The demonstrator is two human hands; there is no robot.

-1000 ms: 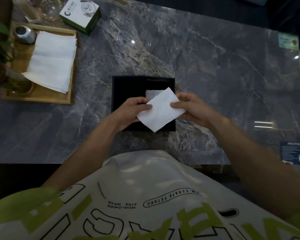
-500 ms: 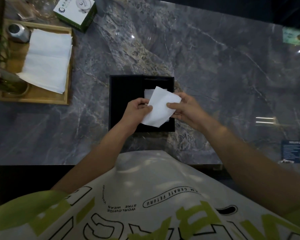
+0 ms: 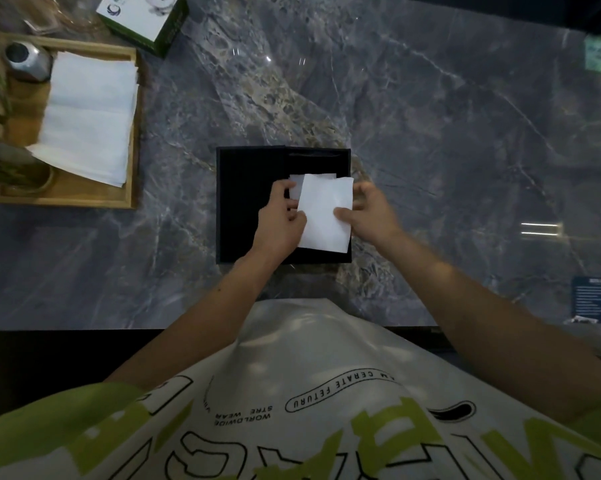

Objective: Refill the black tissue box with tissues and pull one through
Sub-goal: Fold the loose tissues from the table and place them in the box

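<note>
The black tissue box (image 3: 247, 202) lies open on the marble table, its left half a flat black panel, its right half a compartment with white tissues (image 3: 295, 183) inside. Both hands hold a folded white tissue (image 3: 325, 211) just above that right compartment. My left hand (image 3: 280, 220) pinches its left edge with thumb and fingers. My right hand (image 3: 368, 213) grips its right edge, thumb on top. The tissue sits nearly square to the box and hides most of the tissues beneath.
A wooden tray (image 3: 132, 133) at the far left carries a stack of white tissues (image 3: 87, 116) and a small metal canister (image 3: 27, 60). A green-and-white carton (image 3: 143, 15) stands behind it. Plant leaves edge the left. A dark card (image 3: 595, 299) lies at the right table edge.
The tissue has turned from a diamond tilt to nearly square with the box and has come lower over the right compartment. Both hands moved inward and forward with it.
</note>
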